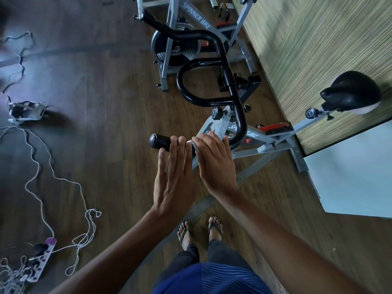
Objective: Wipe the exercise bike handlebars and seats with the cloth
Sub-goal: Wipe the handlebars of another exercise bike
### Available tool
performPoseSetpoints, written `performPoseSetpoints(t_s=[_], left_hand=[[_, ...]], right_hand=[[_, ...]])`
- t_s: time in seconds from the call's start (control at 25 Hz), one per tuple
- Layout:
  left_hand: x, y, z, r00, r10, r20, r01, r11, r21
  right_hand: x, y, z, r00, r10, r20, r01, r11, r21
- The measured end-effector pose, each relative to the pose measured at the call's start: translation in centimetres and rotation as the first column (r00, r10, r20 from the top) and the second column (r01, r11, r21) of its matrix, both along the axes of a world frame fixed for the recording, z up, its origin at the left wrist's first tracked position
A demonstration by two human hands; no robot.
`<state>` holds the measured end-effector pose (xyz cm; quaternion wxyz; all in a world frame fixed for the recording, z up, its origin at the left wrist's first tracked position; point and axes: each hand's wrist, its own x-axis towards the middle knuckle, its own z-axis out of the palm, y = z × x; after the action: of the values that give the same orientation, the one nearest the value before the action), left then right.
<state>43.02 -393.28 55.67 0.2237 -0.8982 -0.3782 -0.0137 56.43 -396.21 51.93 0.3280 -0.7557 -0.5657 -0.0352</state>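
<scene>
Looking down at spinner bike [265,137] on wood floor [106,81]. L hand [171,177] flat vs. foam bar end [159,141], grip apart: fingers straight, side by side, touching the foam, not wrapped round it. R hand [214,164] just beside it to the right, grip clamped on cloth [194,144] w/ fingers curled over the black handlebar [239,115]. Cloth pale, patterned, mostly hidden under the palm, edges peeking out on both sides of the hand. Black seat [352,90] well apart at right, by striped wall panel [318,39]. 2nd bike [191,20] behind, same grey frame, marked "SPINNER BIKE". On floor at left: white cables [42,177] in loose loops, power strip [42,257] w/ plugs in it. At bottom: feet in flip-flops [184,230].
</scene>
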Motion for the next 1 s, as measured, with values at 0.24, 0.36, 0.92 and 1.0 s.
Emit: performPoseSetpoints(t_s=[0.24,0.36,0.92,1.0], left_hand=[[1.6,-0.5,-0.5,0.995,0.02,0.098,-0.006,0.99,-0.139],[2.7,-0.9,-0.9,0.991,0.017,0.132,0.003,0.989,-0.15],[16.0,-7.2,-2.8,0.725,0.562,0.399,-0.415,0.818,-0.399],[18.1,-8.1,-2.9,0.687,0.612,0.392,-0.467,0.785,-0.407]], right_hand=[[2.4,-1.1,-0.9,1.0,0.017,0.016,-0.017,1.0,0.011],[3.9,-1.5,-1.0,0.999,0.049,-0.011,-0.048,0.999,0.022],[18.8,1.2,-1.6,0.692,0.722,-0.003,-0.72,0.691,0.068],[20.5,2.5,-1.4,0.587,0.809,0.003,-0.809,0.587,0.042]])
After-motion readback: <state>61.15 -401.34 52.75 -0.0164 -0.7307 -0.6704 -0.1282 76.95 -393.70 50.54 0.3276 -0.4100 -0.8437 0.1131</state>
